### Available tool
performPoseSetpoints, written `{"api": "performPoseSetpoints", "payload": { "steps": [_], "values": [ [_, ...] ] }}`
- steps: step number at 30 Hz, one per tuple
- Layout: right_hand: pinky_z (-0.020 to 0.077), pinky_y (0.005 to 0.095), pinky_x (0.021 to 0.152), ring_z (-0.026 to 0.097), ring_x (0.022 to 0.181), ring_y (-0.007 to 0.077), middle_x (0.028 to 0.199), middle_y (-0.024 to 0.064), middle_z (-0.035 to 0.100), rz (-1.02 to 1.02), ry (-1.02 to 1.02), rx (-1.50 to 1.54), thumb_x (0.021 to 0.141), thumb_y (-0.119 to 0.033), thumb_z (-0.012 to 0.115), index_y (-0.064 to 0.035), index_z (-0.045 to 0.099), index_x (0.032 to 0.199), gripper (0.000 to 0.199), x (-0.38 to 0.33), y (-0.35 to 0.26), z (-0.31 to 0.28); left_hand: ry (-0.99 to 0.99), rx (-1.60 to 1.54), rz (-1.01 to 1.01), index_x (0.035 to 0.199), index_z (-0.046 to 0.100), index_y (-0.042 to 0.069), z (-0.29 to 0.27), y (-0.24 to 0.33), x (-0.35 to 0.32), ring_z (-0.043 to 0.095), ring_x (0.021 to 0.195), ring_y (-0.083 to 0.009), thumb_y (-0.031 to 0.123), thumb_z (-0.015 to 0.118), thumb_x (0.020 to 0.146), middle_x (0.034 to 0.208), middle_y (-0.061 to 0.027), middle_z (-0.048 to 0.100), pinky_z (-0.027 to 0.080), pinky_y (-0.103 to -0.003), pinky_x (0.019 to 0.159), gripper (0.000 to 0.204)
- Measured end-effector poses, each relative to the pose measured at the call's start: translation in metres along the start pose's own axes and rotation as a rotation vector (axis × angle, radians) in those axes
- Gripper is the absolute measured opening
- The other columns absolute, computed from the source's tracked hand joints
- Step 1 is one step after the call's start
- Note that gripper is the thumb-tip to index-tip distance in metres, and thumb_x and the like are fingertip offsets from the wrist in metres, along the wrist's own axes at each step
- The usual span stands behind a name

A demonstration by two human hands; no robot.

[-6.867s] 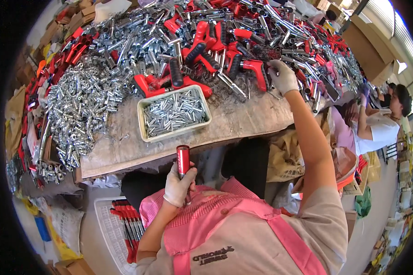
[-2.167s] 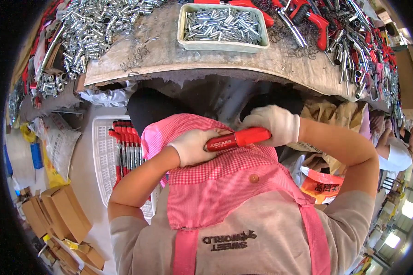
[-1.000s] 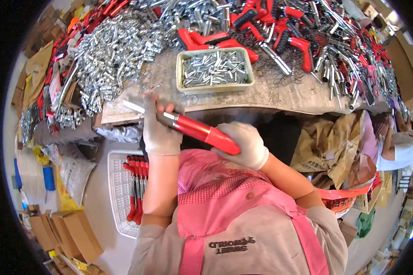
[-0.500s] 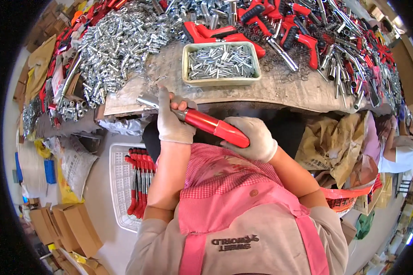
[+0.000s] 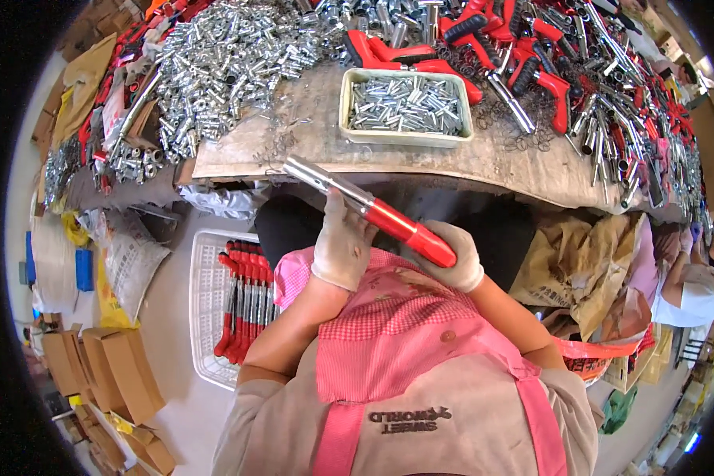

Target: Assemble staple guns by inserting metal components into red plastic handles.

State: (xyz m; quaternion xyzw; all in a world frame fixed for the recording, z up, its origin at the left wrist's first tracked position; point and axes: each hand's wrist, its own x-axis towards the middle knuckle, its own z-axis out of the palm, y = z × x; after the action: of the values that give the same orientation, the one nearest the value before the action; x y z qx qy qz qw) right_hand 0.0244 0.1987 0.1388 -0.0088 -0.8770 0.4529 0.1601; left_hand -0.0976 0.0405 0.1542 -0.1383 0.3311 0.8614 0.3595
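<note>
A tool with a chrome tube and a smooth red handle (image 5: pixel 408 230) slants across my lap, its bare tube end up and to the left, just in front of the bench edge. My right hand (image 5: pixel 454 258), in a pale glove, is closed around the red end from below. My left hand (image 5: pixel 343 252), also gloved with bare fingertips, grips the tube near where chrome meets red; its thumb lies against the tube and the other fingers are mostly hidden. Beyond the tool, a cream tray (image 5: pixel 404 140) of small metal pins stands on the bench.
Loose chrome fittings (image 5: pixel 222 75) are heaped at the bench's left. Red-and-black handles (image 5: pixel 559 99) and chrome tubes lie at the right among thin wire rings. A white basket (image 5: pixel 201 317) with several red-handled tools stands low left. Brown paper sacking (image 5: pixel 571 262) hangs at the right.
The view has shifted slightly, moving the bench rightward. My left hand has dropped lower behind the tube, its curled fingertips no longer showing over it, and more bare chrome shows.
</note>
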Motion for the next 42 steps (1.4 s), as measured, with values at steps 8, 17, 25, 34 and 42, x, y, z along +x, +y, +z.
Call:
{"api": "performPoseSetpoints", "payload": {
  "steps": [8, 17, 25, 34, 42],
  "values": [
    [0.0493, 0.0382, 0.067, 0.062, 0.075, 0.0335, 0.083, 0.0155, 0.062, -0.045, 0.118, -0.067, 0.063, -0.018, 0.077, -0.0042, 0.058, 0.105, 0.049, 0.004, 0.01, 0.017, -0.062, 0.019, 0.03, 0.124, 0.044, 0.006, -0.003, 0.008, 0.012, 0.046, 0.114, -0.0294, 0.039, 0.049, 0.093, 0.122, -0.0141, 0.049, 0.035, -0.044, 0.1, 0.045],
    [0.0465, 0.0385, 0.065, 0.058, 0.072, 0.0317, 0.078, 0.013, 0.059, -0.205, -0.077, -0.206, 0.051, -0.019, 0.077, -0.0034, 0.057, 0.105, 0.06, 0.017, -0.029, -0.003, -0.215, -0.156, 0.216, 0.07, 0.047, 0.014, 0.041, 0.033, -0.003, 0.036, 0.05, -0.0103, 0.034, 0.05, 0.094, 0.051, 0.0049, 0.033, 0.035, -0.028, 0.056, 0.031],
    [0.0425, 0.0251, 0.06, 0.052, 0.062, 0.0118, 0.072, 0.0054, 0.057, 0.325, -0.096, 1.156, 0.083, -0.023, 0.067, 0.0034, 0.054, 0.105, 0.037, 0.003, -0.022, 0.03, -0.392, -0.176, 0.292, 0.093, 0.05, 0.013, 0.036, 0.032, -0.001, 0.044, 0.067, -0.016, 0.041, 0.046, 0.094, 0.068, 0.0003, 0.043, 0.039, -0.033, 0.069, 0.028],
    [0.0449, 0.0239, 0.064, 0.054, 0.068, 0.0074, 0.077, 0.0019, 0.06, 0.385, -0.141, 0.559, 0.076, -0.012, 0.067, 0.0012, 0.058, 0.104, 0.033, 0.005, -0.046, 0.007, -0.253, -0.195, 0.31, 0.067, 0.042, 0.017, 0.042, 0.049, -0.015, 0.03, 0.045, -0.0082, 0.037, 0.047, 0.094, 0.049, 0.0065, 0.03, 0.03, -0.026, 0.05, 0.035],
    [0.0468, 0.0372, 0.056, 0.058, 0.062, 0.0332, 0.067, 0.0119, 0.058, -0.236, -0.057, -0.114, 0.062, -0.02, 0.074, -0.005, 0.06, 0.092, 0.036, 0.027, -0.049, -0.011, -0.096, -0.22, 0.259, 0.067, 0.044, 0.015, 0.041, 0.047, -0.004, 0.029, 0.043, -0.0066, 0.023, 0.055, 0.09, 0.05, 0.0081, 0.031, 0.029, -0.024, 0.047, 0.026]
  ]
}}
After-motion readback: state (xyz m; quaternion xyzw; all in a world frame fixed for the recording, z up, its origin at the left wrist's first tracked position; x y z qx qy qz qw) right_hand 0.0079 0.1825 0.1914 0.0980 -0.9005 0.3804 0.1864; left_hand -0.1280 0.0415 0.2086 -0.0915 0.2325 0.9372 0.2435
